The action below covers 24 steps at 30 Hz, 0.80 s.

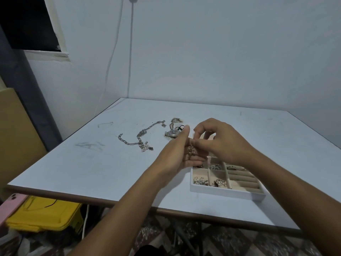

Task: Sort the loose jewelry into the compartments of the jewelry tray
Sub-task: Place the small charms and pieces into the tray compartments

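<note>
My left hand lies palm up above the tray's far left corner, fingers straight, with small gold pieces of jewelry in the palm. My right hand hovers over it and pinches one of those pieces with thumb and fingertip. The white jewelry tray sits on the table near its front edge; several compartments hold small silver and pearl items. Loose on the table to the left lie a silver chain, a pearl piece, a wristwatch and another small chain.
The white table stands against a pale wall; its front edge is close to me. Below at the left are a yellow box and a pink phone. Cables hang down the wall behind.
</note>
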Available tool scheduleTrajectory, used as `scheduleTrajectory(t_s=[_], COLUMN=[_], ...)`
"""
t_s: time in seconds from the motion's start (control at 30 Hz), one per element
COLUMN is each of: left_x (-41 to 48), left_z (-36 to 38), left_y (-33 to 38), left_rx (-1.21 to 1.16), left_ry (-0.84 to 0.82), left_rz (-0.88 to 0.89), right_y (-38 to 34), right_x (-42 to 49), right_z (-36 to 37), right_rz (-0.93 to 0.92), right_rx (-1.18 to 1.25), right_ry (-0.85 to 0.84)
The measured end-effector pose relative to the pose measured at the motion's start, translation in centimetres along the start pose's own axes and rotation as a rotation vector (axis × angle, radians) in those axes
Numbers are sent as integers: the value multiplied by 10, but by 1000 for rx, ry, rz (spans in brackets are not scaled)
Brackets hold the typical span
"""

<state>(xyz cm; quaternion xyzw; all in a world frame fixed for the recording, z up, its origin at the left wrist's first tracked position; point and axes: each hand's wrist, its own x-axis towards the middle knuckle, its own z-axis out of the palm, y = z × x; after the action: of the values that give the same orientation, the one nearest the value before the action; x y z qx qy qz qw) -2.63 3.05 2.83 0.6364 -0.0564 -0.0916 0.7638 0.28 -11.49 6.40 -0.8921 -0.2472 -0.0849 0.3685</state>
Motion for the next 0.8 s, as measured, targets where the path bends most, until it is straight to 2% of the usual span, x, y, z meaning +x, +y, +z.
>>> scheduleTrajectory(t_s=[0.2,0.8], left_x=[-10,-25], left_z=[7,4], left_y=[-5,1], left_rx=[75,179], left_ry=[-32,60], left_rz=[-27,-25], right_y=[12,19], right_x=[-26,-58], right_z=[3,21], right_rz=[9,10], right_rx=[60,65], right_ry=[57,72])
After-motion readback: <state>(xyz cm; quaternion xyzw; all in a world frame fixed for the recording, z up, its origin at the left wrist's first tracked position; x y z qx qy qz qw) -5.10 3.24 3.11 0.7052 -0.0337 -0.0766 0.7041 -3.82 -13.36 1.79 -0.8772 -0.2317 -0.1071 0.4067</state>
